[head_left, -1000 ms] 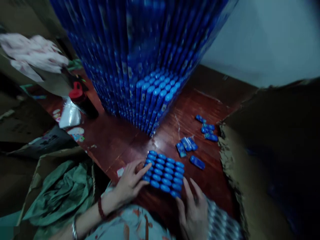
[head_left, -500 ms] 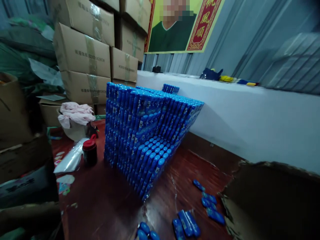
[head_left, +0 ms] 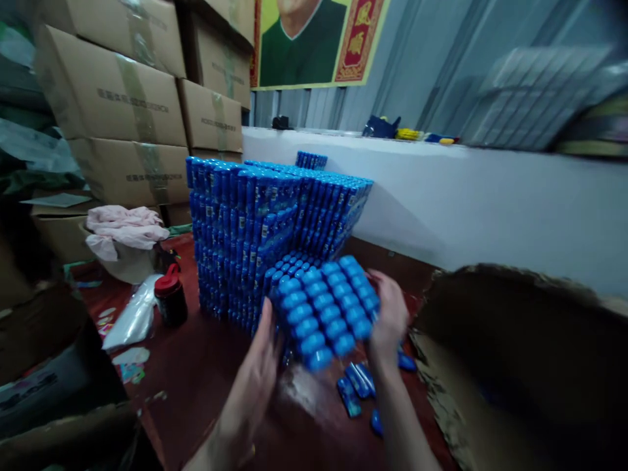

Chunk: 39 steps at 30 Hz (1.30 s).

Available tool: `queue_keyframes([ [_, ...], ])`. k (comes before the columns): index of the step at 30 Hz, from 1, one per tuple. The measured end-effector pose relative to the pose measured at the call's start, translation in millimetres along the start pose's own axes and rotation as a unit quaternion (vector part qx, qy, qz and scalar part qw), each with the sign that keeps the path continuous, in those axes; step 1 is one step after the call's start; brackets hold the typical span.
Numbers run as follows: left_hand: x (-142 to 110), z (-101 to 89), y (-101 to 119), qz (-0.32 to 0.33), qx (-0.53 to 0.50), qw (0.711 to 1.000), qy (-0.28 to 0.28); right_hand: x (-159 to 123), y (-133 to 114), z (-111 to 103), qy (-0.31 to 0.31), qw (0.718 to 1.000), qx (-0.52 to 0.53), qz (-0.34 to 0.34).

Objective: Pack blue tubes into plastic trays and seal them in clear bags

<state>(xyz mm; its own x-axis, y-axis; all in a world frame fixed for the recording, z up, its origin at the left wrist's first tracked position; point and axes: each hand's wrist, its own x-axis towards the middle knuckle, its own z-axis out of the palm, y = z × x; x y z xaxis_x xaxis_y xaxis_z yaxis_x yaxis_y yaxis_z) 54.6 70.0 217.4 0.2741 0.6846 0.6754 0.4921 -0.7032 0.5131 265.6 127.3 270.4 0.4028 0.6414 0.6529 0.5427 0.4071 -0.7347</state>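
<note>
Between my two hands is a block of small blue rounded packets (head_left: 326, 311), lined up in tight rows and raised above the floor with a slight tilt. My left hand (head_left: 262, 360) presses against its left side, fingers mostly hidden behind it. On the right side my right hand (head_left: 390, 311) grips it with curled fingers. Just behind the block rises a large stack of the same blue packets (head_left: 223, 229), stepped down at its near corner. Several loose blue packets (head_left: 349, 398) lie on the reddish floor below, partly covered by my right arm.
A dark jar with a red lid (head_left: 170, 297) and clear plastic film (head_left: 132, 317) are at the left, near a bucket with pink cloth (head_left: 125, 232). Cardboard boxes (head_left: 118, 104) are piled behind. An open carton (head_left: 520, 353) stands at the right, by a white wall (head_left: 466, 209).
My hands, out of view half a second ago, have lifted the block of blue packets from the floor toward the stack. The camera view has tilted up from the floor.
</note>
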Motion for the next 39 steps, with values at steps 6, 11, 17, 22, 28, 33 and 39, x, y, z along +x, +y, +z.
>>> queue_keyframes([
  [6,54.8,17.3,-5.5,-0.167,-0.267,0.947,0.07,101.2,-11.9,108.1,-0.007,0.99,0.139,-0.022],
  [11,35.6,25.9,8.6,-0.178,-0.278,0.94,0.085,56.8,18.3,94.5,0.08,0.991,0.104,-0.006],
  [17,-92.2,25.9,-22.6,-0.226,-0.171,0.957,-0.055,-40.1,67.7,-62.8,-0.13,0.986,-0.035,0.095],
  [22,-213.0,13.6,-53.3,-0.136,-0.006,0.977,-0.167,-137.6,67.9,-233.9,-0.311,0.874,-0.264,0.264],
  [28,-206.2,22.2,-42.3,-0.078,-0.004,0.98,-0.182,-237.7,54.2,-279.1,-0.398,0.767,-0.473,0.172],
  [33,-165.8,35.5,-35.7,-0.02,-0.018,0.978,-0.207,-283.0,40.6,-209.4,-0.427,0.708,-0.561,0.033],
  [39,-155.2,55.4,-17.6,-0.048,-0.13,0.97,-0.2,-301.8,43.0,-182.3,-0.443,0.77,-0.46,-0.014],
])
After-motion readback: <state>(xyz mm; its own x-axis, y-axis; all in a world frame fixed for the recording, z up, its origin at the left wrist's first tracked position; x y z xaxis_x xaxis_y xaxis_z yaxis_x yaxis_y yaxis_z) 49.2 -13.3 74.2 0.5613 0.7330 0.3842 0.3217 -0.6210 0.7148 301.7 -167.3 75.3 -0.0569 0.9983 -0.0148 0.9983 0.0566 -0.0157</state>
